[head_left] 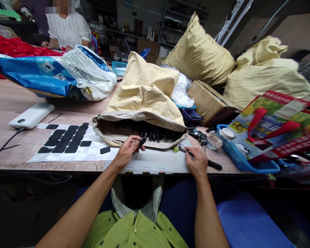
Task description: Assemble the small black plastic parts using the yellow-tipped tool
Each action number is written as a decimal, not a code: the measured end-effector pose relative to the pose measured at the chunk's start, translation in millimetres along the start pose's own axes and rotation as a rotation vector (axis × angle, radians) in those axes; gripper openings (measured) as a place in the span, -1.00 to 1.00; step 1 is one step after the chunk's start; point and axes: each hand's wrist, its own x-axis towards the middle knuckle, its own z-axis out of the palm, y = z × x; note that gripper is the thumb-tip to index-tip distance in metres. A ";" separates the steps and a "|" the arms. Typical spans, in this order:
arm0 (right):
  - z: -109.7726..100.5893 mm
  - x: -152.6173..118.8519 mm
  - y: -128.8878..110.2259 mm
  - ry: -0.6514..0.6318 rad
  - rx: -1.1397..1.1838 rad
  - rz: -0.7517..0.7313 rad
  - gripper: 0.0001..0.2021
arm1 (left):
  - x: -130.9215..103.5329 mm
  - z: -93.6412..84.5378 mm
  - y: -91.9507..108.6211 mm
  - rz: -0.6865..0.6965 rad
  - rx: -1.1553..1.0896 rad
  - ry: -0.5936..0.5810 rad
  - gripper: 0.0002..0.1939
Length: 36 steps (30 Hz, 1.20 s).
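Note:
My left hand pinches a small black cylindrical part in front of the mouth of a cream cloth sack. Inside the sack's opening lie several similar black parts. Closed over a tool with a metal shaft and a black handle, my right hand rests near the table edge. A small yellow-green piece sits at the shaft's far end; whether it is joined to the tool I cannot tell. A grey board lies beneath, between both hands.
Left of the sack, black rounded pads lie on a white sheet, beside a white power bank. A blue-white bag stands behind. At right are a blue basket and a wooden box. A person sits across.

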 end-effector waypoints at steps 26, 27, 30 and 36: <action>1.7 -0.1 2.1 0.011 -0.028 -0.017 -0.71 | 0.3 -5.6 10.3 -0.126 -0.382 0.157 -0.52; 1.8 -0.1 2.1 0.009 -0.030 -0.017 -0.71 | 0.5 -5.8 9.9 -0.126 -0.384 0.160 -0.52; 1.8 0.0 1.8 0.008 -0.035 -0.016 -0.72 | 1.0 -6.4 8.8 -0.126 -0.386 0.160 -0.53; 3.2 0.1 3.6 0.016 -0.008 -0.012 -0.71 | -0.3 -6.4 9.3 -0.117 -0.375 0.148 -0.51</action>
